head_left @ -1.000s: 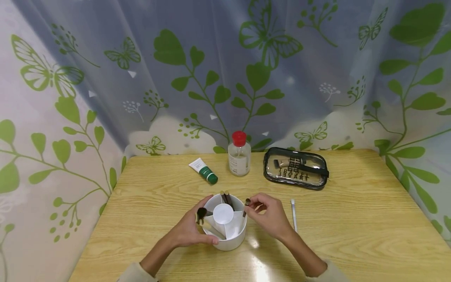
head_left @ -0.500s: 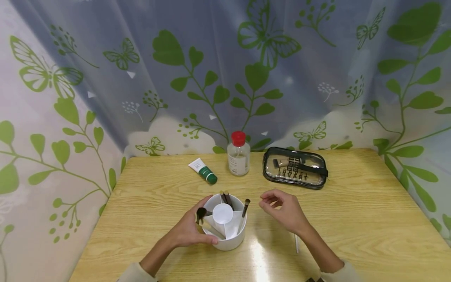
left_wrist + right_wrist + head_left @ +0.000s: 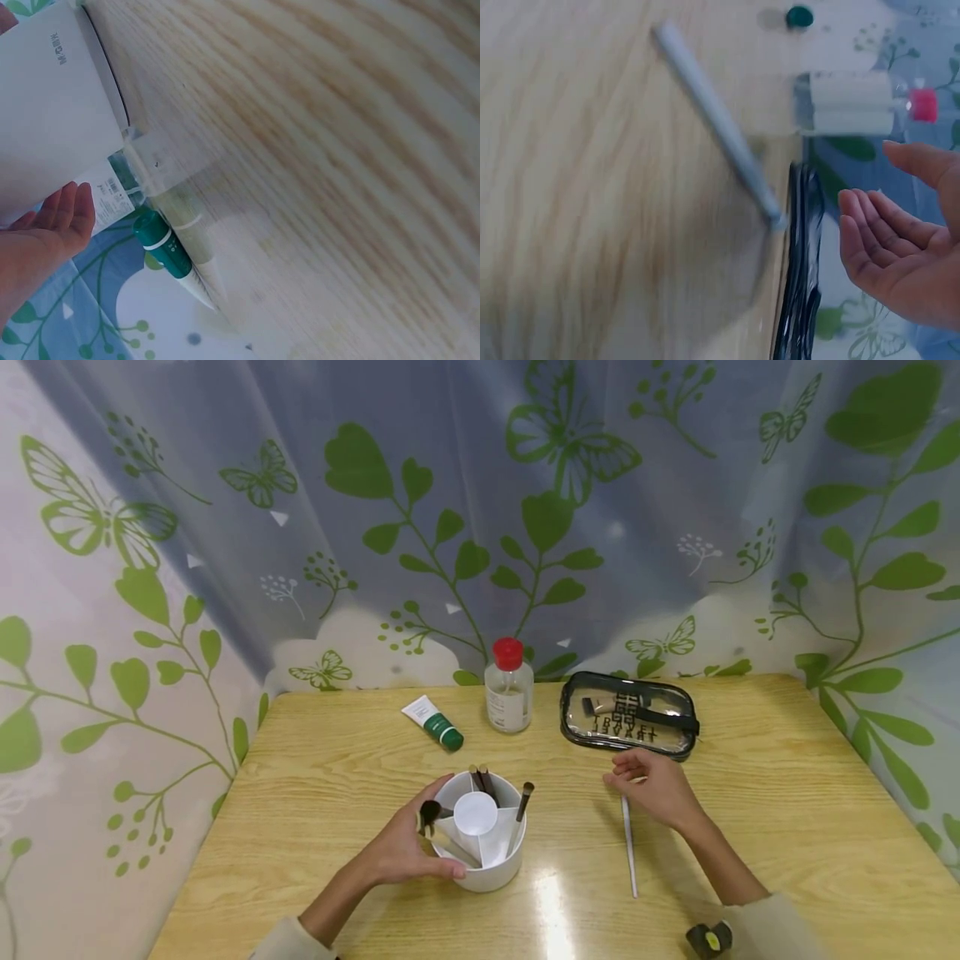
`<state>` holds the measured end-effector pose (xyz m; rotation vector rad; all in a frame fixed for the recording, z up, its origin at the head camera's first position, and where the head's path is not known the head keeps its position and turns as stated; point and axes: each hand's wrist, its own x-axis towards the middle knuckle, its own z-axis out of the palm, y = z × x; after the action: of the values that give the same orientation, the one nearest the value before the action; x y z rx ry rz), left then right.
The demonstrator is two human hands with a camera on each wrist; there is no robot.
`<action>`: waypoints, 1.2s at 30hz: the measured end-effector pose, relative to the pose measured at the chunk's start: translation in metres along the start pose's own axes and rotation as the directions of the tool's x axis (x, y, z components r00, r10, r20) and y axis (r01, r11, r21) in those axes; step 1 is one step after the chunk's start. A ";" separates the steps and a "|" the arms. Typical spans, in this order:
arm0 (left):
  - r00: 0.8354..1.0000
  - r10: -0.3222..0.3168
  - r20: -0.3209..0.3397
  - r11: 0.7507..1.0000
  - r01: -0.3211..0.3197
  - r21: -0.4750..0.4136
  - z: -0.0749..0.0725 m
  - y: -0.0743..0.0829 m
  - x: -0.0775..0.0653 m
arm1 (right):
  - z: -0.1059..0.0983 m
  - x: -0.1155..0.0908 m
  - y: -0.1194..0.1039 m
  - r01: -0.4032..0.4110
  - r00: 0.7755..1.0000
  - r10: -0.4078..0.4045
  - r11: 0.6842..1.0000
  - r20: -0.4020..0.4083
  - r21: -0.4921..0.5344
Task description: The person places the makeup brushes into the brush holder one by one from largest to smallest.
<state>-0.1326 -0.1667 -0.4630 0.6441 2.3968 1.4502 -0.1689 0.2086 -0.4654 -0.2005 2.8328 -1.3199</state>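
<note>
A round white organizer point(image 3: 489, 881) with divided compartments and a raised round centre stands on the wooden table. My left hand point(image 3: 405, 853) grips its left side, thumb at the front rim and fingers round the back. Several makeup brushes stand in the organizer: a brush point(image 3: 523, 802) leans alone in the right compartment, dark-handled ones point(image 3: 483, 783) at the back, a dark-tipped one point(image 3: 430, 812) at the left. My right hand point(image 3: 660, 789) holds nothing, its fingers loosely bent over the far end of a slim white brush point(image 3: 630, 852) lying on the table; in the right wrist view the fingers point(image 3: 862, 225) are apart from it.
Behind the organizer lies a green and white tube point(image 3: 435, 724), beside a clear bottle point(image 3: 510, 702) with a red cap. A clear black-edged pouch point(image 3: 630, 718) with a brush inside lies at the back right. A patterned curtain point(image 3: 450, 527) hangs behind the table.
My right hand has let go of the brush in the organizer's right compartment and moved right, to the slim white brush. The left hand has kept its grip on the organizer.
</note>
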 end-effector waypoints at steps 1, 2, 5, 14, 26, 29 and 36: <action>1.000 0.000 0.000 1.000 0.000 0.002 0.000 0.000 0.000 | -0.003 0.001 0.003 -0.017 1.000 0.018 1.000 0.010 -0.016; 1.000 0.003 0.002 1.000 -0.003 0.000 0.000 0.000 0.000 | -0.005 0.002 0.006 -0.030 0.999 0.031 0.999 0.022 -0.029; 1.000 0.009 0.006 1.000 -0.009 -0.004 0.000 0.000 0.000 | -0.008 0.003 0.013 -0.069 0.996 0.072 0.996 0.051 -0.063; 1.000 0.005 -0.002 1.000 -0.004 0.005 0.000 0.000 0.000 | -0.003 -0.002 0.018 -0.167 0.980 0.179 0.978 0.087 -0.126; 1.000 -0.014 0.003 1.000 0.014 0.001 0.000 0.002 0.000 | 0.010 0.001 0.019 -0.148 0.985 0.164 0.963 0.055 -0.223; 1.000 -0.005 0.003 1.000 0.005 -0.001 -0.001 0.001 0.000 | 0.011 0.002 0.017 -0.154 0.984 0.169 0.962 0.051 -0.227; 1.000 -0.001 0.003 1.000 0.001 0.004 0.000 0.001 0.000 | 0.010 0.004 0.017 -0.160 0.985 0.171 0.964 0.036 -0.214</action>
<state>-0.1323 -0.1666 -0.4621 0.6452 2.3980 1.4431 -0.1743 0.2116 -0.4844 0.0010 2.8666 -0.9686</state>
